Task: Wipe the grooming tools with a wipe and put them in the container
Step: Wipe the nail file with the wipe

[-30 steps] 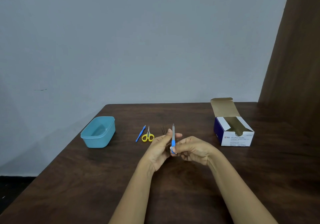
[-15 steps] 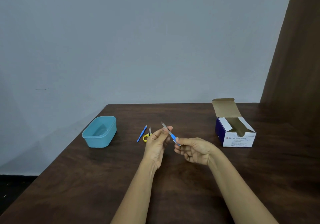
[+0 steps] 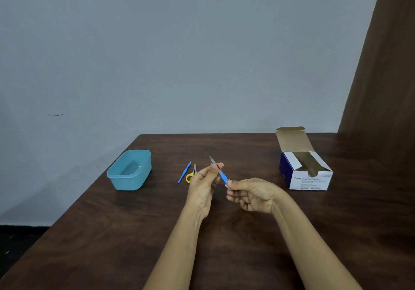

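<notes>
While a nail file (image 3: 223,177) with a blue handle is held up over the dark wooden surface (image 3: 224,249), its metal blade is pinched near the middle between the thumb and fingers of the left hand (image 3: 203,187); the blue handle end is gripped by the right hand (image 3: 251,196), whose curled fingers are clamped on it; the file is tilted, its pointed tip aimed toward eleven o'clock and its handle toward five o'clock; a small pale scrap (image 3: 226,185) is seen at the right fingertips, though whether it is the wipe cannot be told. A teal container (image 3: 128,183), open at the top, is set at ten o'clock from the hands, near the left edge of the surface and well apart from the file; a blue cuticle tool (image 3: 184,173) and yellow-handled scissors (image 3: 190,177) are laid side by side at nine o'clock from the left hand, tips toward twelve o'clock, the scissors partly hidden behind that hand. An opened box of alcohol swabs (image 3: 307,178), flap raised, is stood at two o'clock from the right hand; a grey-blue wall (image 3: 179,65) is seen behind, with a brown panel (image 3: 386,65) at the far right.
</notes>
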